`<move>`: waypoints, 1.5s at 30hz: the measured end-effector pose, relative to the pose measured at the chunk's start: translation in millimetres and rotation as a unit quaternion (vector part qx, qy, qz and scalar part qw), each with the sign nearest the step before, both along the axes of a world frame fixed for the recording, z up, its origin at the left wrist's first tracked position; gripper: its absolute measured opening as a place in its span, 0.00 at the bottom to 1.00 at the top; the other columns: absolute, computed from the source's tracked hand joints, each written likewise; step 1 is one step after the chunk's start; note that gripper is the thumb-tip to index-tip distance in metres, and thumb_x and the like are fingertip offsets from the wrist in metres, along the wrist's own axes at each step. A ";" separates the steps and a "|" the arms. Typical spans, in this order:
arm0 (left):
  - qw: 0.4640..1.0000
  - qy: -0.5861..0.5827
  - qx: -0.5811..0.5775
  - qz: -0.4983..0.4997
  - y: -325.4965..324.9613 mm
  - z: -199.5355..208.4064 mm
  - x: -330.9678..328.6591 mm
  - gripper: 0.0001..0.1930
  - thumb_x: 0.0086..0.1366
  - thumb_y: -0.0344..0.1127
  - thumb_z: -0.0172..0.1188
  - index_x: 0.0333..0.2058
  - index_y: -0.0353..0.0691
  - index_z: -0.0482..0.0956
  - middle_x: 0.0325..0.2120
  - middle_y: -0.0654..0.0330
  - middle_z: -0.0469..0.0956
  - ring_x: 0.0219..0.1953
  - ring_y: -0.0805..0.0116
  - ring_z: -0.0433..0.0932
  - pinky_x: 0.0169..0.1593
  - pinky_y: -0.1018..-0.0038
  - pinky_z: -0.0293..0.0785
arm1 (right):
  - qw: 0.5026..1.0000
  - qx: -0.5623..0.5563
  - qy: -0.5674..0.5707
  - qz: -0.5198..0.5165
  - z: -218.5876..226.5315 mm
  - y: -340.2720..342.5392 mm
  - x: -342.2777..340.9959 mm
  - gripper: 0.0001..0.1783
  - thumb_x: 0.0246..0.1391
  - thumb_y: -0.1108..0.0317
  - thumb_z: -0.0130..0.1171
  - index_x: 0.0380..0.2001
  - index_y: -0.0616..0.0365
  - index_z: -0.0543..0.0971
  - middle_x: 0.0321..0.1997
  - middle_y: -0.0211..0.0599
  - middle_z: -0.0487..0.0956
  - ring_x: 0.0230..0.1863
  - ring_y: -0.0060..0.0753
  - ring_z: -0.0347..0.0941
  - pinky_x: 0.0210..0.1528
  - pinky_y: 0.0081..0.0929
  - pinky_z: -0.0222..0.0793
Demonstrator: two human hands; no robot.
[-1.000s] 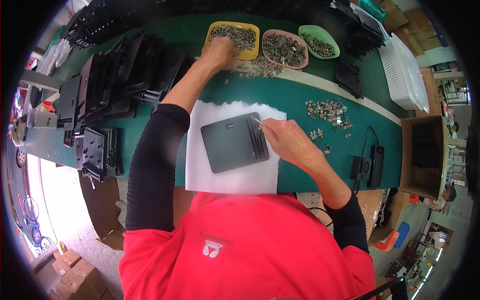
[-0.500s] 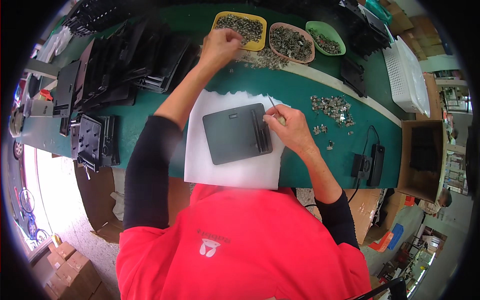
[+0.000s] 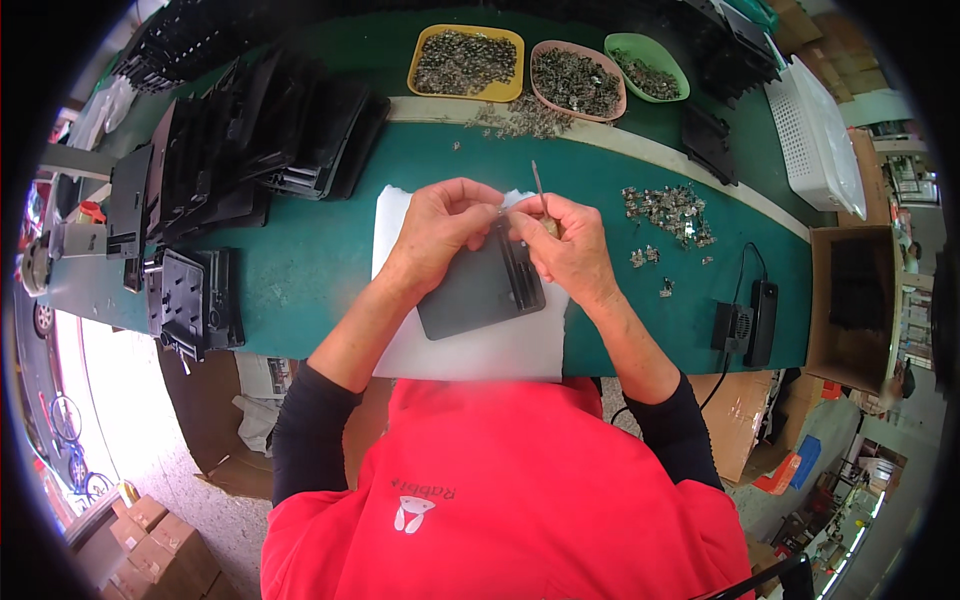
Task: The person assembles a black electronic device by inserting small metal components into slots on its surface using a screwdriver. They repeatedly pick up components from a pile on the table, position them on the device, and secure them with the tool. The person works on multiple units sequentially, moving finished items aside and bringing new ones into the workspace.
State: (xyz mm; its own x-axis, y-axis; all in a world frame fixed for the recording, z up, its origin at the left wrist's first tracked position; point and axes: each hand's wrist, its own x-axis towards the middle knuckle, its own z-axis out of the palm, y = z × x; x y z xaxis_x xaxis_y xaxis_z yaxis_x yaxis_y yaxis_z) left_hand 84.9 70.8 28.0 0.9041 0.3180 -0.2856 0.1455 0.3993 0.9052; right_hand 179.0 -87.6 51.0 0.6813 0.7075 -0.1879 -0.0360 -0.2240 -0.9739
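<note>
A dark grey plastic panel (image 3: 470, 295) with a raised slotted strip along its right side lies on a white foam sheet (image 3: 400, 345). Over the panel's far edge my two hands meet. My left hand (image 3: 440, 225) is closed in a pinch; what sits between its fingertips is too small to make out. My right hand (image 3: 570, 245) is closed on a slim pointed tool (image 3: 538, 180), whose thin shaft points away from me. Its thumb and forefinger touch the same spot as the left fingertips. Both hands cover the panel's far part.
Yellow (image 3: 412, 88), pink (image 3: 622, 100) and green (image 3: 685, 80) trays of small metal parts stand at the back. Loose metal clips (image 3: 670, 212) lie at right, near a black power adapter (image 3: 762, 320). Black plastic panels (image 3: 290, 130) are stacked at left. A white basket (image 3: 810, 140) stands far right.
My left hand has come back from the yellow tray to the panel and now meets my right hand. The right hand has shifted slightly left, still holding the tool.
</note>
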 end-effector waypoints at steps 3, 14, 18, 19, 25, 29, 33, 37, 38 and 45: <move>1.000 -0.017 -0.002 -0.009 -1.9 -0.4 -0.5 0.06 0.62 0.25 0.60 0.39 0.34 0.79 0.25 0.66 0.77 0.22 0.79 0.69 0.27 0.83 0.65 | 0.996 0.030 0.089 -0.008 -4.7 2.0 1.0 0.06 0.56 0.69 0.61 0.32 0.62 0.80 0.24 0.31 0.79 0.13 0.13 0.64 0.13 0.17 0.55; 0.998 -0.008 0.064 -0.022 -12.0 16.2 -8.4 0.06 0.66 0.31 0.61 0.36 0.34 0.78 0.27 0.63 0.79 0.24 0.79 0.71 0.29 0.81 0.69 | 0.969 0.143 0.199 -0.004 -16.3 -1.2 -2.0 0.04 0.59 0.71 0.60 0.33 0.60 0.78 0.24 0.31 0.79 0.11 0.13 0.61 0.10 0.17 0.50; 0.996 -0.004 0.060 0.061 -31.7 15.3 -7.7 0.08 0.69 0.34 0.59 0.37 0.34 0.77 0.27 0.62 0.78 0.25 0.79 0.71 0.30 0.81 0.70 | 0.936 0.201 0.278 -0.079 -25.4 4.9 -13.6 0.03 0.59 0.71 0.59 0.33 0.57 0.79 0.25 0.29 0.79 0.10 0.10 0.58 0.09 0.16 0.44; 0.994 -0.012 0.076 0.073 -36.7 12.2 -7.7 0.08 0.69 0.34 0.58 0.37 0.35 0.76 0.27 0.63 0.78 0.26 0.79 0.71 0.31 0.81 0.70 | 0.937 0.189 0.285 -0.069 -25.3 3.6 -12.7 0.03 0.59 0.70 0.60 0.33 0.58 0.79 0.25 0.30 0.79 0.11 0.12 0.60 0.10 0.18 0.48; 0.963 -0.003 0.267 0.029 -22.0 2.2 -14.5 0.06 0.70 0.32 0.56 0.36 0.35 0.73 0.30 0.63 0.75 0.29 0.76 0.72 0.31 0.79 0.70 | 0.974 0.013 -0.227 0.003 -13.2 -13.4 -1.4 0.13 0.51 0.67 0.66 0.36 0.64 0.78 0.24 0.39 0.79 0.20 0.32 0.75 0.24 0.30 0.70; 0.821 -0.071 0.567 0.005 -7.5 -9.5 -9.4 0.04 0.66 0.28 0.56 0.36 0.34 0.71 0.35 0.56 0.73 0.38 0.61 0.73 0.35 0.72 0.72 | 0.932 -0.136 -0.330 0.057 -24.9 -31.4 -9.2 0.17 0.47 0.67 0.67 0.39 0.67 0.79 0.22 0.42 0.78 0.19 0.39 0.73 0.27 0.31 0.71; 0.811 -0.053 0.583 -0.024 -13.9 -9.4 -7.4 0.04 0.63 0.24 0.56 0.35 0.33 0.71 0.38 0.50 0.71 0.43 0.51 0.71 0.43 0.65 0.71 | 0.949 -0.134 -0.276 0.076 -27.6 -29.2 -3.7 0.16 0.47 0.68 0.64 0.39 0.67 0.79 0.19 0.46 0.76 0.21 0.44 0.74 0.29 0.34 0.71; 0.810 -0.022 0.586 0.012 -18.5 -11.9 -6.7 0.03 0.63 0.23 0.55 0.34 0.33 0.70 0.36 0.49 0.71 0.39 0.49 0.72 0.44 0.61 0.70 | 0.938 -0.112 -0.301 0.129 -19.6 -20.6 18.4 0.15 0.47 0.69 0.61 0.39 0.65 0.80 0.18 0.46 0.74 0.20 0.45 0.72 0.28 0.34 0.70; 0.811 -0.010 0.585 0.020 -19.6 -12.4 -6.6 0.03 0.63 0.23 0.55 0.34 0.32 0.70 0.35 0.49 0.71 0.38 0.49 0.72 0.43 0.60 0.70 | 0.940 -0.110 -0.292 0.136 -17.9 -19.6 21.5 0.15 0.47 0.69 0.61 0.39 0.64 0.80 0.18 0.46 0.74 0.19 0.45 0.72 0.28 0.34 0.70; 0.761 0.023 0.648 0.033 -32.0 -8.6 -3.1 0.05 0.60 0.23 0.56 0.33 0.31 0.69 0.33 0.47 0.70 0.37 0.47 0.72 0.42 0.58 0.70 | 0.944 -0.128 -0.250 0.174 -12.7 -21.2 22.1 0.12 0.48 0.66 0.56 0.34 0.64 0.78 0.33 0.55 0.79 0.37 0.61 0.76 0.42 0.49 0.71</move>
